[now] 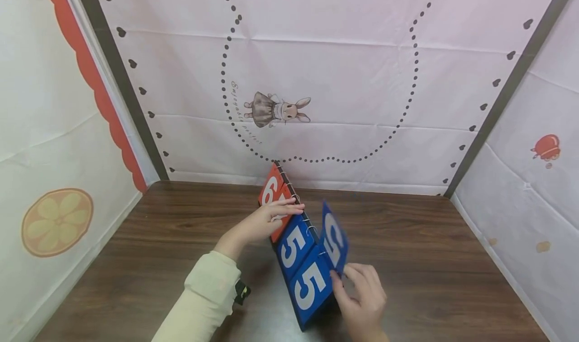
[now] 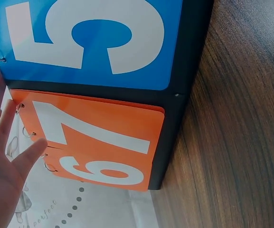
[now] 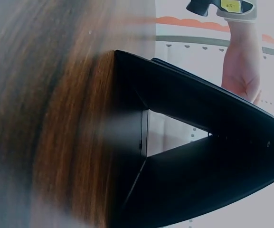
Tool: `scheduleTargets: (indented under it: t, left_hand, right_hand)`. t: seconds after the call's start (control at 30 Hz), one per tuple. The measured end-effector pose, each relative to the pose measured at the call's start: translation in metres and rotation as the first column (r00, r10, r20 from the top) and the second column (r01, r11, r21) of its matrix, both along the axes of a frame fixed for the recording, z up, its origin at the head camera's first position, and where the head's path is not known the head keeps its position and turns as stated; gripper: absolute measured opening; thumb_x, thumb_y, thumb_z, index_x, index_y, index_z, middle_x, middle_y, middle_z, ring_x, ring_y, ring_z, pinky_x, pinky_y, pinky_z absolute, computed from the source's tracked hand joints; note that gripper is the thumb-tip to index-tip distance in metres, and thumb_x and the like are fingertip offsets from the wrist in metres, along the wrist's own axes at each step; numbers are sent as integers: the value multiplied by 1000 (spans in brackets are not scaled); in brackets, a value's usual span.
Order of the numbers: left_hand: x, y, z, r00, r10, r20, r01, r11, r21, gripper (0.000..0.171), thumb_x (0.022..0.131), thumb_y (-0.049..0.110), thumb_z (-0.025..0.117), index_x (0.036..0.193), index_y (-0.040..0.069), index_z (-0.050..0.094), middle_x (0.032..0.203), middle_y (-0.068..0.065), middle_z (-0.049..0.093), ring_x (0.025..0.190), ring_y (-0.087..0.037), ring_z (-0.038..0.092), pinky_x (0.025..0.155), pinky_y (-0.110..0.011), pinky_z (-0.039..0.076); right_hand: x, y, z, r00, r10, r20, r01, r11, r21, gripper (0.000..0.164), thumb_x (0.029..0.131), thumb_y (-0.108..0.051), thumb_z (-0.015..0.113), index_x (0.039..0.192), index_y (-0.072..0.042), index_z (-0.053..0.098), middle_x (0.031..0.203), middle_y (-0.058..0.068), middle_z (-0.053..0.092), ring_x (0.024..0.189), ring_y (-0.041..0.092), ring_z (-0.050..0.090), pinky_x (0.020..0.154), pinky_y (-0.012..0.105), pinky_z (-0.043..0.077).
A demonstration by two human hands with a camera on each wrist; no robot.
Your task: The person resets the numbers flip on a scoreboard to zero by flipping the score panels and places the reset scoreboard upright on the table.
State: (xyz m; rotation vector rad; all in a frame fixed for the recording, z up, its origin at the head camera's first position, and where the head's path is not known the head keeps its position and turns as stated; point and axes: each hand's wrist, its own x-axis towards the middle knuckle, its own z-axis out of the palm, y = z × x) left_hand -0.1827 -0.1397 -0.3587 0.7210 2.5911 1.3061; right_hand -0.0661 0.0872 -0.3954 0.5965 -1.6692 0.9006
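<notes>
A flip scoreboard (image 1: 312, 286) stands like a tent on the table, its ring-bound number cards facing left. Two blue cards show a 5 each, and the red-orange pair (image 2: 99, 133) reads 7 and a digit like 6 or 9. My left hand (image 1: 267, 219) rests on the ringed top edge with its fingers extended, partly covering the red cards. With thumb and fingers, my right hand (image 1: 364, 296) pinches a lifted blue card (image 1: 333, 239) bearing a 5, turned up over the top edge. In the right wrist view the scoreboard's hollow black frame (image 3: 184, 95) appears end-on.
The brown wooden table (image 1: 434, 271) carries the scoreboard near its middle. A printed white cloth (image 1: 362, 95) hangs behind it, with more cloth on both sides. A dark band (image 1: 242, 291) with a device is at my left wrist.
</notes>
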Motion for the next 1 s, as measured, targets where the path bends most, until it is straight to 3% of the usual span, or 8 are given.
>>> scheduleTargets:
  t: [0.07,0.23,0.53,1.0]
  left_hand:
    - [0,-1,-1,1000,-4,-4,4,1000,2,44,92,5,47,130,25,55,146,7,34,134,-25,28,96,-55,37]
    - [-2,-1,-2,1000,-18,-16,18,1000,-6,45,92,4,48,130,26,56,145,7,34,134,-23,27,98,-55,35]
    - [0,-2,-1,998,-32,-54,31,999,-28,44,91,3,47,131,22,55,145,6,36,135,-21,27,99,-56,33]
    - [-3,-2,1,998,-45,-47,44,998,-36,47,90,1,45,131,23,54,147,1,33,135,-26,26,98,-58,33]
  right_hand:
    - [0,-3,6,996,57,-65,-57,998,13,26,87,-19,64,74,3,67,70,11,61,61,21,52,53,25,45]
    - [0,-5,16,982,134,-132,-125,990,67,22,87,-13,63,73,4,69,70,12,63,62,24,54,55,28,45]
    - [-1,1,-8,991,130,-32,-121,974,194,18,89,-18,61,83,-6,73,88,7,70,79,22,62,71,28,46]
    - [0,5,-14,990,139,22,-140,954,264,18,89,-23,60,83,-11,73,92,4,70,87,22,59,76,30,43]
